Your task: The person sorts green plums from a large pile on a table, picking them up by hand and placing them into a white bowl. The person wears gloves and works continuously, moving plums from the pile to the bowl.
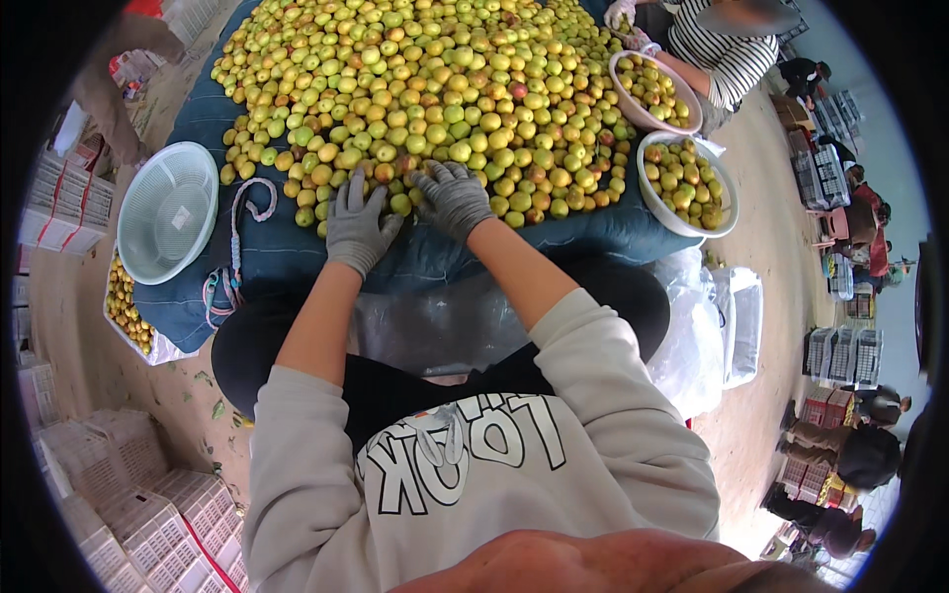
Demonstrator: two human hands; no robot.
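A large heap of round yellow-green fruit with reddish-brown blushes, which look like jujubes (425,89), covers the table. My left hand (359,225), in a grey knit glove, rests at the heap's near edge with its fingers apart and touching the fruit. To its right my right hand (454,202), gloved the same way, lies palm down with its fingertips on the fruit. A few jujubes sit between the two hands. Neither hand grips a fruit that I can see; the undersides of the fingers are hidden.
A pale basket (169,212) stands left beside a looped cord (236,242). At right are a white basket of fruit (689,188) and a pink one (654,91), near a co-worker in a striped top (727,54). Stacked crates (148,484) line the left; clear plastic bags (687,336) hang right.
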